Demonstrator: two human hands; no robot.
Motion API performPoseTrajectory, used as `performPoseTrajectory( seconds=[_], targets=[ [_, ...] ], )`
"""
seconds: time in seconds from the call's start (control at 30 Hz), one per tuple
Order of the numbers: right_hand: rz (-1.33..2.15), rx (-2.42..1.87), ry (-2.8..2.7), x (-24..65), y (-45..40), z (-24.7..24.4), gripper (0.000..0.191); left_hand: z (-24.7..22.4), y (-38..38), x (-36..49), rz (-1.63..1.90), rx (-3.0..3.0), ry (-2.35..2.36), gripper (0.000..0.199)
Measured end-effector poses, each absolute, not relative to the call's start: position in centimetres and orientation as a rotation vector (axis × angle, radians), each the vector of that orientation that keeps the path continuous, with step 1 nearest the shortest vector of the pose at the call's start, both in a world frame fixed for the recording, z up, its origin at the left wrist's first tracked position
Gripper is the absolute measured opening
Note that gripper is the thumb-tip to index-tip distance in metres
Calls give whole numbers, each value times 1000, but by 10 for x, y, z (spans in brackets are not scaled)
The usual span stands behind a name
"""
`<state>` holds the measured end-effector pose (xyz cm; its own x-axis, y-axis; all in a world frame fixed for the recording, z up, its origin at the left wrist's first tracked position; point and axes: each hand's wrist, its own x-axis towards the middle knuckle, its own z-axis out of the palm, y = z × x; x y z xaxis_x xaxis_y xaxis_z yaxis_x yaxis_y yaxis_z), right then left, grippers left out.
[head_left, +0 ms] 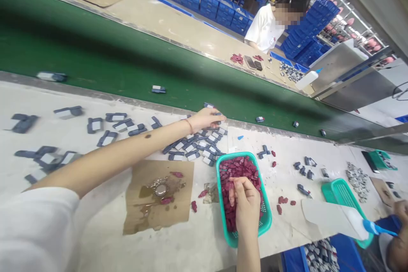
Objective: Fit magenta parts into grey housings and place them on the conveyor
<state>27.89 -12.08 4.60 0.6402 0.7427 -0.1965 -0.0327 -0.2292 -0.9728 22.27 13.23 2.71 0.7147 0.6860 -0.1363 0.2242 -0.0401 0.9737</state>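
The left hand [204, 120] reaches to the far side of the tabletop [102, 229], beside the green conveyor belt [127, 68], its fingers closed around a dark grey piece [218, 115] above a heap of grey-and-white pieces [197, 148]. The right hand [249, 202] is over the teal plastic basket [267, 216], fingers pinched narrow on a maroon piece [231, 195]; more maroon pieces [244, 168] fill the basket. Left of it lies a wet, stained cardboard sheet [181, 174].
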Motion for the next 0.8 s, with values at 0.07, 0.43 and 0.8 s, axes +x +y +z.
performPoseTrajectory(
  seconds=[0.07,0.43,0.8],
  targets=[
    [765,-1701,-692,267,-114,51,37,33,119,182,399,1487,734,23],
    [685,-1768,-1617,187,-74,17,31,15,34,4,448,1109,922,37],
    [78,-1628,-2278,176,-57,3,42,2,2,2,533,1285,835,17]
  ],
)
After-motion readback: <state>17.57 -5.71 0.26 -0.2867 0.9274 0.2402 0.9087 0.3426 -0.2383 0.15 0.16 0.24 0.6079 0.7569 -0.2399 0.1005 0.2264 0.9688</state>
